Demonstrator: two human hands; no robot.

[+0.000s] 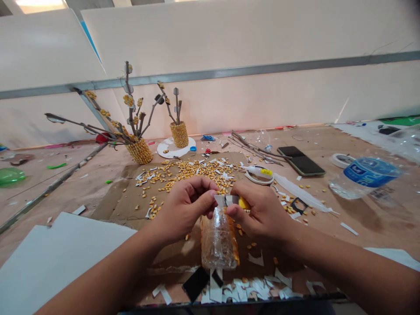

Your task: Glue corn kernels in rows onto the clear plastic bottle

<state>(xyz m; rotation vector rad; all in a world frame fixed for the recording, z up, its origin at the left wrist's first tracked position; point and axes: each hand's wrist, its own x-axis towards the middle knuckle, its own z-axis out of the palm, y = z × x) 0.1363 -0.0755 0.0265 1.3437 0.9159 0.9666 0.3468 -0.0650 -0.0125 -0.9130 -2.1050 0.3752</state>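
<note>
White scrap (219,201) is pinched in L grip (187,205), yellow/grey tool (243,203) (prob. cutter) is clamped in R grip (262,209), & L grip may be nicked if tool slips.

Legible text: none | blue bottle label (370,172): white lettering, too blurred

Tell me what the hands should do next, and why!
Perhaps trim the pale piece a little: the left hand seems to pinch it, and the right hand holds what looks like a yellow cutter right beside it. Cut white scraps lie nearby.
</note>
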